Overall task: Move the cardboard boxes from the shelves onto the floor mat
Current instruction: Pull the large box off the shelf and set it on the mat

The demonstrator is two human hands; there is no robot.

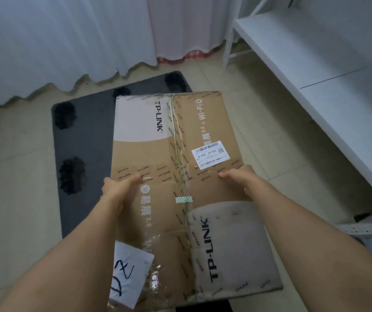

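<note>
A large brown and white cardboard box (180, 136), taped along its middle and printed with black lettering, fills the centre of the head view. I hold it above the floor, over the right part of a dark grey floor mat (86, 140). My left hand (118, 188) grips its left edge, thumb on top. My right hand (241, 179) grips the right edge the same way, just below a white barcode label (209, 154). A white paper tag (128, 275) with handwriting sticks to the box's near left corner.
A white metal shelf unit (315, 64) stands to the right, its lower shelf bare. White curtains (56, 41) hang along the back down to the beige tiled floor (18, 188). The mat carries several darker patches.
</note>
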